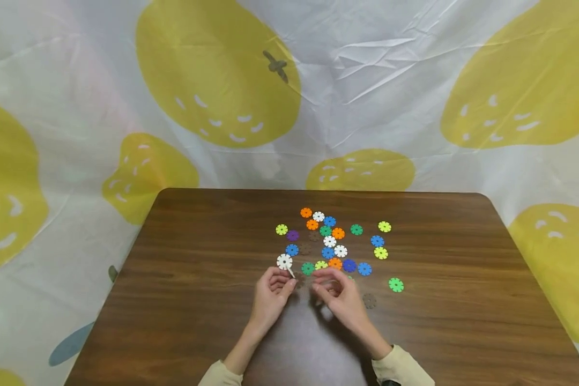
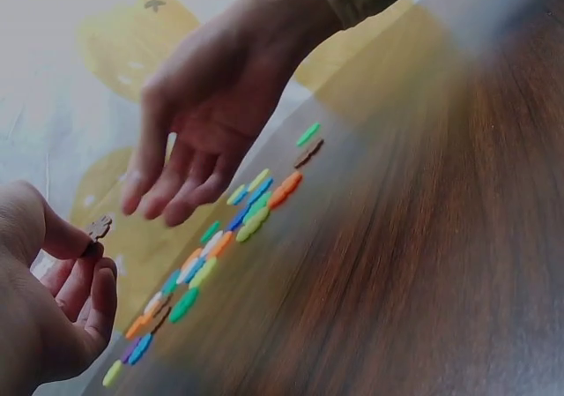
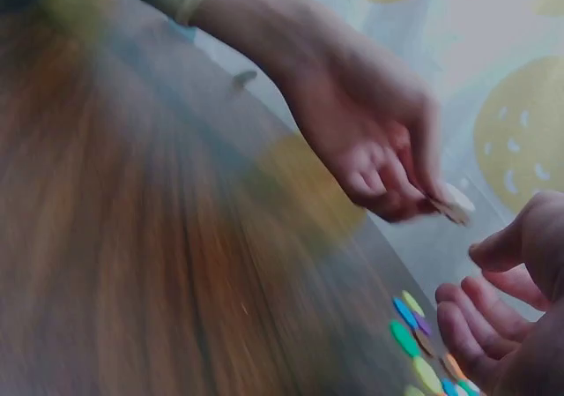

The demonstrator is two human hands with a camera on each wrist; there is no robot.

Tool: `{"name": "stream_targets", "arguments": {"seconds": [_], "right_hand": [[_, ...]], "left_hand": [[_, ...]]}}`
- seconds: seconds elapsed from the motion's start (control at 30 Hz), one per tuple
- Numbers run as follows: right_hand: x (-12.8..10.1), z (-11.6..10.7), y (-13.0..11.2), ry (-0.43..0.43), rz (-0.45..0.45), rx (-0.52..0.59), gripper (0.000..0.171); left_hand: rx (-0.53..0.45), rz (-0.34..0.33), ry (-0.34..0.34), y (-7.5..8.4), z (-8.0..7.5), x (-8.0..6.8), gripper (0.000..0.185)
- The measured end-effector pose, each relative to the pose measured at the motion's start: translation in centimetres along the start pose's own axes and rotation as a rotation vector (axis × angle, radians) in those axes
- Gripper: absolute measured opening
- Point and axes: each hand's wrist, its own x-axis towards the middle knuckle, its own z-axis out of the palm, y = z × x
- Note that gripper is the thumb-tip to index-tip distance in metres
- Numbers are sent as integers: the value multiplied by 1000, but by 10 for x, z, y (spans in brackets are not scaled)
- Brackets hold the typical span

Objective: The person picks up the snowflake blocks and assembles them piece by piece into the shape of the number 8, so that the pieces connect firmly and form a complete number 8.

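I saw the left hand [image 1: 272,297] pinching a white disc [image 1: 281,261] at its edge above the table [image 1: 198,268], the right hand [image 1: 341,296] loosely curved and empty nearby, and feared a slackened grip might drop it among the scattered discs [image 1: 335,234]

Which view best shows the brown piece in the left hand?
The left wrist view: the brown piece shows its notched outline above the left hand. Right wrist shows it nearly edge-on, beside a white piece; head doesn't show it clearly.
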Motion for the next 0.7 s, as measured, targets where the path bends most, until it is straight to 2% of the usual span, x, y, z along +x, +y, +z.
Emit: {"name": "stream_targets", "arguments": {"seconds": [0.23,0.37,0.53,0.7], "right_hand": [[3,-25,7,89,-74,-343,33],[3,-33,14,85,-103,-514,36],[1,-31,20,23,-45,-663,37],[0,-26,23,17,-9,-730,31]], "left_hand": [[1,-8,29,0,-6,1,19],[-16,-19,30,1,-8,2,19],[-28,-33,18,0,-8,2,19],[-34,-36,10,0,-9,3,19]]}}
